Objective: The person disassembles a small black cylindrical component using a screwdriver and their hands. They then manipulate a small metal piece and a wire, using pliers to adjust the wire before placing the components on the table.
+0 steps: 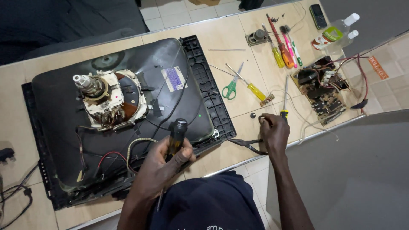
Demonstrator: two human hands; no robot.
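Observation:
A picture tube (64,106) lies face down in a black plastic frame (208,85) on the tiled table, its neck and coil yoke (106,98) pointing up. My left hand (164,168) grips a black-handled screwdriver (177,132) at the tube's near edge, shaft pointing down toward me. My right hand (275,132) rests on the table to the right of the frame. Its fingertips are bunched beside a small dark round part (253,115); whether they pinch anything is unclear. Black pliers (247,144) lie just by that hand.
Green-handled scissors (231,87), a yellow-handled screwdriver (255,90) and a long thin screwdriver (284,100) lie mid-table. Farther right are a circuit board (321,89) with red wires, several screwdrivers (283,47), two bottles (336,32) and a phone (318,16). Cables (12,191) trail at left.

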